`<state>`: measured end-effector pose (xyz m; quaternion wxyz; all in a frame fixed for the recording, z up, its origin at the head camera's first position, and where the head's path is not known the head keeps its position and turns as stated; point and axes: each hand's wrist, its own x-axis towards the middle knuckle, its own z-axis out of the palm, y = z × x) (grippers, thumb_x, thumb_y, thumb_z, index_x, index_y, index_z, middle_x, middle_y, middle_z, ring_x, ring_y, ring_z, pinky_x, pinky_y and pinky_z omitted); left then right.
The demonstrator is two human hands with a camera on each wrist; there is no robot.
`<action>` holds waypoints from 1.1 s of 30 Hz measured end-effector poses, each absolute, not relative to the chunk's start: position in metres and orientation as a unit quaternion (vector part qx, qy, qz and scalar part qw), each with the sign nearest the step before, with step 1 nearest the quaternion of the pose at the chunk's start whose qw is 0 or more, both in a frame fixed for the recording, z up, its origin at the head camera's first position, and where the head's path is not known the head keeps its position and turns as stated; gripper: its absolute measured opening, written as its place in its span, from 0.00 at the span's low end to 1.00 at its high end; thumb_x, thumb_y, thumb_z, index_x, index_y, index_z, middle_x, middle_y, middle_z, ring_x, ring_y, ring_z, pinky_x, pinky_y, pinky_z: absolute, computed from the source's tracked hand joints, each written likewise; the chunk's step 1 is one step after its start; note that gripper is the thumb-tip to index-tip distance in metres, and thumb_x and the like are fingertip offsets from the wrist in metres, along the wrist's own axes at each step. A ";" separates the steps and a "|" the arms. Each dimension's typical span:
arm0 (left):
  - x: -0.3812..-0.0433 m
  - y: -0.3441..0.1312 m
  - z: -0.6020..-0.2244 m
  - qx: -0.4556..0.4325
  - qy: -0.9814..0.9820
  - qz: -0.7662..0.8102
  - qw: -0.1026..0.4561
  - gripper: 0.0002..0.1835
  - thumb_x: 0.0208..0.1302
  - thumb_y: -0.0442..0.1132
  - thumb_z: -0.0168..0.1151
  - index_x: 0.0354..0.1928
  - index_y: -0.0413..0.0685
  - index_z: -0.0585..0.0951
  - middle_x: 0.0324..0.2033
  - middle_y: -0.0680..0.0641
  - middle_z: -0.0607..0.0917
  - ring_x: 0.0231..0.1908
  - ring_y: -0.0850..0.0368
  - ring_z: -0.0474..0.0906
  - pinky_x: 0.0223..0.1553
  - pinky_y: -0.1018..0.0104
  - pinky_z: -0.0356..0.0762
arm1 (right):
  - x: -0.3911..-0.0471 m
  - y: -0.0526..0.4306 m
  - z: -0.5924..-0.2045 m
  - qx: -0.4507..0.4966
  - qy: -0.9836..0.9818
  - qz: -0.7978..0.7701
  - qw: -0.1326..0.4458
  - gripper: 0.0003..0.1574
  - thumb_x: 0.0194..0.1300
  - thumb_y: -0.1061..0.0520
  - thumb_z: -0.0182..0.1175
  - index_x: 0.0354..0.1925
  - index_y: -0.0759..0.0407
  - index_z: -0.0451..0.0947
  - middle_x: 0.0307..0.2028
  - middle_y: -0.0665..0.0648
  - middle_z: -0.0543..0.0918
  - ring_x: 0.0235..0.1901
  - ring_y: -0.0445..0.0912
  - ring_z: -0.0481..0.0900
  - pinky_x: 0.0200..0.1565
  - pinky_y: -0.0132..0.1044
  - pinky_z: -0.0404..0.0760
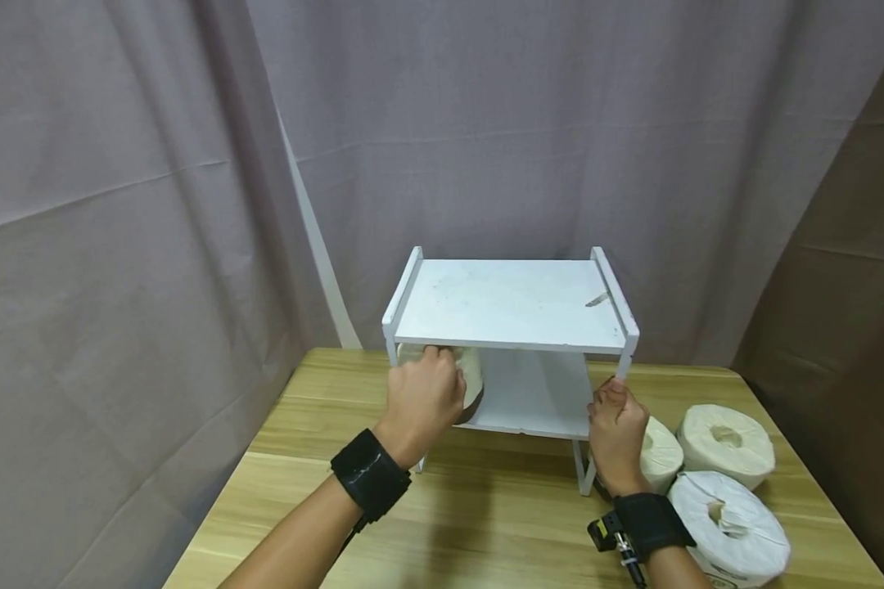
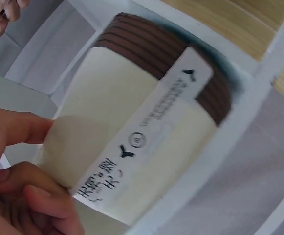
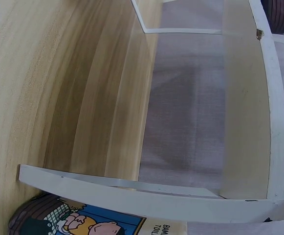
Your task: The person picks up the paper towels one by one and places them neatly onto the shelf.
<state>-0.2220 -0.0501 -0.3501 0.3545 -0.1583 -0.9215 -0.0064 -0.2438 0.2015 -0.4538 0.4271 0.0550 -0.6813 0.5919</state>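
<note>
A white two-tier shelf rack [image 1: 508, 298] stands on the wooden table. My left hand [image 1: 426, 397] reaches in under its top board and pinches the near end of a wrapped toilet roll [image 1: 473, 375] with thumb and fingers. In the left wrist view the toilet roll [image 2: 93, 103] has a cream wrapper, a brown striped base and a printed label strip, and lies close by the rack's side frame. My right hand [image 1: 619, 433] grips the rack's right front post, just below the top board.
To the right of the rack, several more wrapped rolls sit on the table, among them a white roll [image 1: 762, 536] and a cream roll [image 1: 755, 446]. Another roll [image 1: 663, 462] is partly hidden behind the right wrist. A grey curtain [image 1: 486, 123] hangs behind the table [image 1: 295, 458].
</note>
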 end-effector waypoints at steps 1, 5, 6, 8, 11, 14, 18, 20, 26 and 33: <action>-0.222 -0.048 -0.350 -0.153 -0.924 -0.007 0.351 0.11 0.61 0.41 0.56 0.21 0.49 0.74 0.20 0.50 0.76 0.13 0.57 0.68 0.11 0.60 0.63 | -0.244 0.202 -0.454 0.054 -0.682 0.591 0.428 0.27 0.78 0.56 0.40 0.23 0.70 0.64 0.13 0.49 0.62 0.13 0.36 0.61 0.16 0.29 0.58; -0.223 -0.042 -0.350 -0.132 -0.930 0.001 0.342 0.13 0.60 0.41 0.56 0.18 0.50 0.73 0.19 0.49 0.76 0.14 0.55 0.71 0.11 0.60 0.63 | -0.243 0.202 -0.453 0.058 -0.682 0.592 0.426 0.28 0.79 0.56 0.39 0.22 0.70 0.63 0.13 0.49 0.61 0.13 0.37 0.60 0.16 0.30 0.57; -0.223 -0.041 -0.350 -0.128 -0.932 0.005 0.340 0.13 0.60 0.41 0.56 0.17 0.50 0.72 0.19 0.49 0.76 0.14 0.55 0.71 0.11 0.60 0.63 | -0.243 0.202 -0.454 0.059 -0.682 0.593 0.424 0.28 0.79 0.56 0.38 0.22 0.70 0.63 0.13 0.49 0.61 0.13 0.37 0.60 0.16 0.30 0.57; -0.223 -0.039 -0.351 -0.120 -0.932 0.013 0.341 0.13 0.59 0.41 0.57 0.17 0.50 0.73 0.19 0.49 0.76 0.14 0.55 0.72 0.11 0.60 0.64 | -0.243 0.202 -0.454 0.062 -0.682 0.595 0.421 0.28 0.79 0.56 0.38 0.22 0.71 0.63 0.13 0.49 0.61 0.13 0.37 0.59 0.16 0.30 0.56; -0.224 -0.036 -0.353 -0.112 -0.931 0.016 0.347 0.12 0.57 0.41 0.58 0.18 0.49 0.74 0.19 0.49 0.76 0.15 0.53 0.74 0.11 0.60 0.65 | -0.243 0.202 -0.454 0.063 -0.678 0.601 0.418 0.29 0.79 0.55 0.37 0.22 0.70 0.62 0.12 0.48 0.61 0.12 0.37 0.59 0.15 0.30 0.56; -0.224 -0.035 -0.355 -0.109 -0.928 0.014 0.357 0.11 0.56 0.42 0.59 0.18 0.48 0.75 0.19 0.48 0.77 0.15 0.52 0.74 0.12 0.60 0.66 | -0.243 0.202 -0.453 0.063 -0.678 0.599 0.421 0.29 0.79 0.55 0.37 0.22 0.70 0.62 0.12 0.48 0.61 0.12 0.37 0.59 0.15 0.30 0.56; -0.224 -0.039 -0.357 -0.116 -0.921 0.020 0.372 0.13 0.57 0.46 0.60 0.20 0.48 0.77 0.20 0.49 0.77 0.15 0.52 0.73 0.12 0.59 0.67 | -0.244 0.202 -0.453 0.061 -0.685 0.592 0.420 0.29 0.79 0.55 0.38 0.22 0.69 0.62 0.13 0.48 0.60 0.12 0.37 0.58 0.15 0.31 0.56; -0.224 -0.043 -0.358 -0.120 -0.917 0.028 0.379 0.15 0.57 0.50 0.62 0.22 0.47 0.78 0.21 0.49 0.78 0.17 0.52 0.74 0.12 0.58 0.68 | -0.243 0.202 -0.453 0.061 -0.686 0.593 0.417 0.28 0.79 0.55 0.38 0.22 0.70 0.62 0.13 0.49 0.61 0.12 0.37 0.59 0.15 0.31 0.57; -0.224 -0.058 -0.357 -0.157 -0.914 0.045 0.371 0.23 0.60 0.61 0.60 0.29 0.46 0.82 0.28 0.47 0.81 0.31 0.50 0.74 0.17 0.56 0.73 | -0.243 0.202 -0.452 0.054 -0.679 0.596 0.424 0.29 0.79 0.54 0.38 0.23 0.70 0.63 0.13 0.48 0.61 0.12 0.37 0.60 0.16 0.30 0.58; -0.221 -0.080 -0.355 -0.233 -0.913 0.066 0.329 0.25 0.63 0.61 0.58 0.43 0.45 0.81 0.37 0.47 0.81 0.39 0.49 0.73 0.22 0.59 0.77 | -0.244 0.202 -0.452 0.054 -0.678 0.598 0.424 0.29 0.79 0.53 0.38 0.22 0.68 0.63 0.13 0.49 0.61 0.12 0.37 0.60 0.15 0.31 0.57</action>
